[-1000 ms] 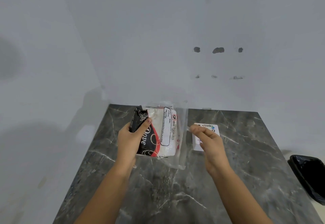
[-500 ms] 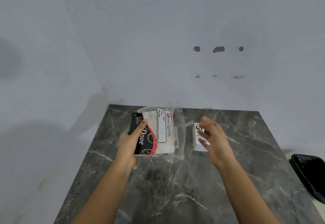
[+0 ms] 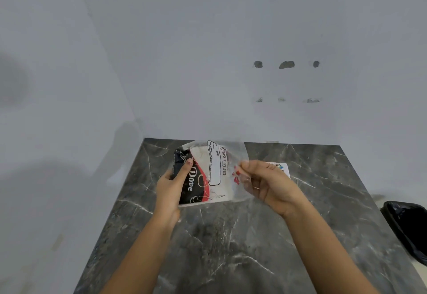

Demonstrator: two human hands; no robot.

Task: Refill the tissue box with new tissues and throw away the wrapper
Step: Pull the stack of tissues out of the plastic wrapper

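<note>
A tissue pack (image 3: 203,178) in a clear plastic wrapper, printed black, red and white, is held above the dark marble table (image 3: 231,247). My left hand (image 3: 172,186) grips the pack's black left end, forefinger across its face. My right hand (image 3: 265,182) pinches the loose clear end of the wrapper (image 3: 238,155) at the pack's right side. Behind my right hand lies a small white box (image 3: 283,169) with blue print, mostly hidden.
A black-lined bin (image 3: 409,226) stands off the table's right edge. White walls close in behind and to the left, meeting at a corner near the table's far left. The near half of the marble top holds only my forearms.
My right hand has moved left from over the white box and taken hold of the wrapper's loose right end. The pack stays in my left hand.
</note>
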